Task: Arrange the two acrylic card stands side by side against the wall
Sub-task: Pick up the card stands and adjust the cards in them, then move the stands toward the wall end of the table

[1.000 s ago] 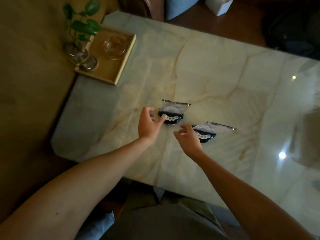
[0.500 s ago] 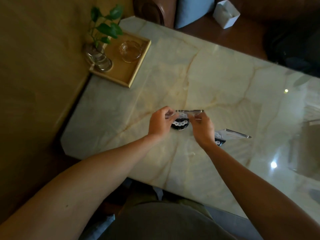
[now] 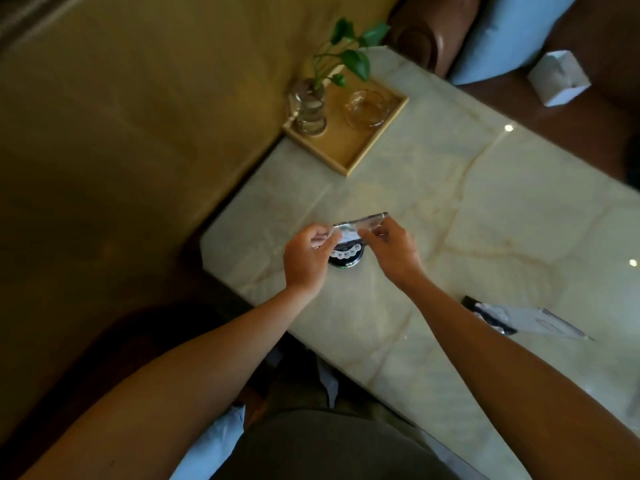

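One clear acrylic card stand (image 3: 349,244) with a black-and-white printed card is pinched at both ends, my left hand (image 3: 306,258) on its left side and my right hand (image 3: 389,249) on its right side. It sits over the marble table (image 3: 450,209), a short way from the yellow wall (image 3: 138,133); whether it touches the table I cannot tell. The second acrylic card stand (image 3: 519,318) rests on the table to the right, behind my right forearm, with nothing holding it.
A wooden tray (image 3: 349,150) stands in the table's far corner by the wall, carrying a glass vase with a green plant (image 3: 311,105) and a glass bowl (image 3: 367,109). Beyond the table are a brown sofa, a blue cushion (image 3: 509,32) and a white box (image 3: 557,77).
Both hands closed on the left stand, and they carried it toward the wall side of the table. The other stand stayed where it was and now lies farther right.
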